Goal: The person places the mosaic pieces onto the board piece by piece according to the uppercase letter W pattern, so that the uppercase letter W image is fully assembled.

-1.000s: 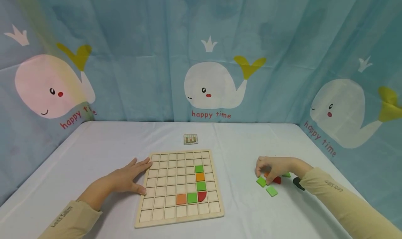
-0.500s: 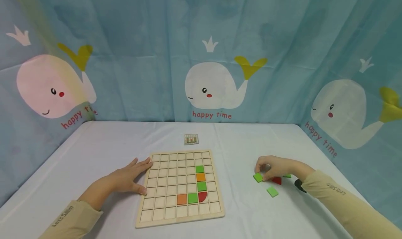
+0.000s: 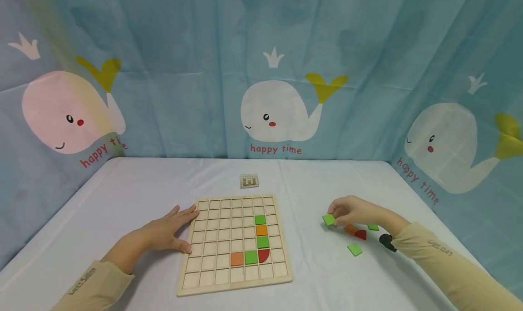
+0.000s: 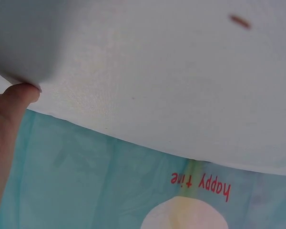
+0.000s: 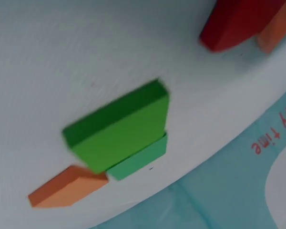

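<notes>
My right hand (image 3: 352, 210) pinches a green square tile (image 3: 328, 219) at its fingertips, tilted and held just above the table. My left hand (image 3: 165, 231) lies with spread fingers against the left edge of the wooden grid board (image 3: 209, 236). A column of green, orange and green tiles on the board runs down to a red quarter-round tile (image 3: 263, 255); a green tile (image 3: 251, 257) and an orange tile (image 3: 237, 259) sit to its left. Beneath and beside the right hand are a loose orange tile (image 3: 350, 229), a red tile (image 3: 361, 234) and a green tile (image 3: 354, 249).
Another green tile (image 3: 373, 227) lies near the right wrist. A small card with a grid pattern (image 3: 249, 180) lies behind the board. Whale-printed curtains (image 3: 184, 97) border the white table (image 3: 135, 184). A dark object (image 3: 387, 242) shows by the right sleeve.
My right hand has taken hold of a green tile from the loose group and lifted it slightly, up and to the left. The left hand stays at the board's edge.
</notes>
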Tool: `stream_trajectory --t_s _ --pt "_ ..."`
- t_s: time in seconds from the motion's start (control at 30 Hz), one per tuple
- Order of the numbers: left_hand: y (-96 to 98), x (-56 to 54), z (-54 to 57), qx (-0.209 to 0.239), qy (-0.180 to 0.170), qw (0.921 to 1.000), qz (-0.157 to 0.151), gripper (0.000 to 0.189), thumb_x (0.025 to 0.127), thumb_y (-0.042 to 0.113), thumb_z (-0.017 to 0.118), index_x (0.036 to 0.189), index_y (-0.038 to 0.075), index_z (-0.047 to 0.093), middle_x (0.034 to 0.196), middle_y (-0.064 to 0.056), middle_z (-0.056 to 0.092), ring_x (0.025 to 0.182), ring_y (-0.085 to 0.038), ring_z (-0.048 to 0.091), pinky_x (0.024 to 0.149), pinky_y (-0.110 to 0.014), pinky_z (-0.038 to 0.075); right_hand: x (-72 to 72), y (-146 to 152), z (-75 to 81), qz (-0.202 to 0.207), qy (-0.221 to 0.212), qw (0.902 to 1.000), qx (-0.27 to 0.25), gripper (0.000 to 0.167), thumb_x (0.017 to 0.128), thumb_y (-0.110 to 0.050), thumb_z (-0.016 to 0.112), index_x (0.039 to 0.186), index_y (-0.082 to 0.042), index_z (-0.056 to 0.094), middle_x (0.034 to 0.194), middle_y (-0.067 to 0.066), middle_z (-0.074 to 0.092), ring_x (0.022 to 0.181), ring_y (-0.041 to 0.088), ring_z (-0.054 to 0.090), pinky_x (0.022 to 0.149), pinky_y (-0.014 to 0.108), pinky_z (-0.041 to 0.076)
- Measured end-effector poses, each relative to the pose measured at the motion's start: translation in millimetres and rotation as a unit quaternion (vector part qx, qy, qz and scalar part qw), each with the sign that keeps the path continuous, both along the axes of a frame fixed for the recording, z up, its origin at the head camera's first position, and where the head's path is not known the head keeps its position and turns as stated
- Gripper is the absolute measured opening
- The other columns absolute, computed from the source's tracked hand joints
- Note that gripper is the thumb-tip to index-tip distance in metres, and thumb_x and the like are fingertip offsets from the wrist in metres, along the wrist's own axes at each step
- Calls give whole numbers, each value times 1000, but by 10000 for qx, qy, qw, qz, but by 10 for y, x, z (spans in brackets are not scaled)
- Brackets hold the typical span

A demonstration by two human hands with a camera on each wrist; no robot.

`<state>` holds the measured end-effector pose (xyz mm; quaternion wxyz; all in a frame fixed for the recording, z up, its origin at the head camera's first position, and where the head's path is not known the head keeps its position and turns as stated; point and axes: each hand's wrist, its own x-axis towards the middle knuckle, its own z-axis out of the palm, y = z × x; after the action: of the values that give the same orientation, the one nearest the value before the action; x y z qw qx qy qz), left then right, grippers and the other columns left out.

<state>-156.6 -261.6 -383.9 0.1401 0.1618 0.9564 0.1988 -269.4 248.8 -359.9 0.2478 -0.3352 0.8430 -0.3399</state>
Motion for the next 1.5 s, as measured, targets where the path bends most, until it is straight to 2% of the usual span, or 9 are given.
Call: stream_trajectory --t_s 0.13,0.27,0.43,0.63,0.83,1.07,1.33,1.5 --pt "-4 5 -4 -9 4 10000 -16 103 72 55 75 151 4 32 159 -18 18 138 -58 9 91 -80 24 11 -77 0 -160 -172 9995 -218 18 88 0 66 105 5 61 90 6 67 78 17 65 71 27 53" --pt "-4 13 7 -26 24 10000 -14 103 72 55 75 151 4 32 159 -18 18 138 -58 9 91 -80 24 19 -189 48 -354 -395 9969 -582 25 90 2 62 113 11 60 92 9 66 80 19 64 73 28 54" --pt "2 18 24 -4 7 10000 -2 103 72 55 75 151 4 32 159 -18 18 138 -57 9 92 -79 24 76 -377 133 -596 -659 9909 -1007 35 93 -1 58 124 15 54 96 10 65 85 23 62 76 33 54" --pt "10 20 30 28 -36 10000 -1 104 72 55 75 151 4 31 159 -19 18 138 -57 9 91 -79 24 160 -628 189 -1060 -1113 9793 -1313 35 92 -2 58 124 13 55 91 7 64 84 26 61 76 34 53" --pt "17 14 32 28 -11 10000 14 103 72 55 75 151 3 32 159 -19 18 138 -57 9 91 -80 24 236 -839 222 -856 -1286 9763 -1516 34 91 0 59 122 15 54 88 7 65 81 25 61 74 34 53" --pt "4 12 3 10 -34 10000 15 104 72 55 76 151 4 32 159 -17 18 139 -56 8 92 -79 23 321 -1072 255 -842 -1221 9786 -1429 32 90 0 60 120 12 58 87 5 63 81 21 61 69 31 51" --pt "7 15 -1 4 -28 10000 46 104 72 55 76 151 4 32 159 -18 19 139 -56 9 93 -78 24 406 -1272 183 -825 -1186 9814 -1263 32 90 1 60 121 8 59 87 3 60 81 18 59 71 32 49" --pt "17 14 7 -22 -9 10000 62 104 72 55 76 151 3 33 159 -18 20 139 -56 9 93 -78 24 462 -1362 147 -691 -1172 9829 -1240 27 89 3 60 116 6 61 84 1 59 79 15 55 70 32 48"
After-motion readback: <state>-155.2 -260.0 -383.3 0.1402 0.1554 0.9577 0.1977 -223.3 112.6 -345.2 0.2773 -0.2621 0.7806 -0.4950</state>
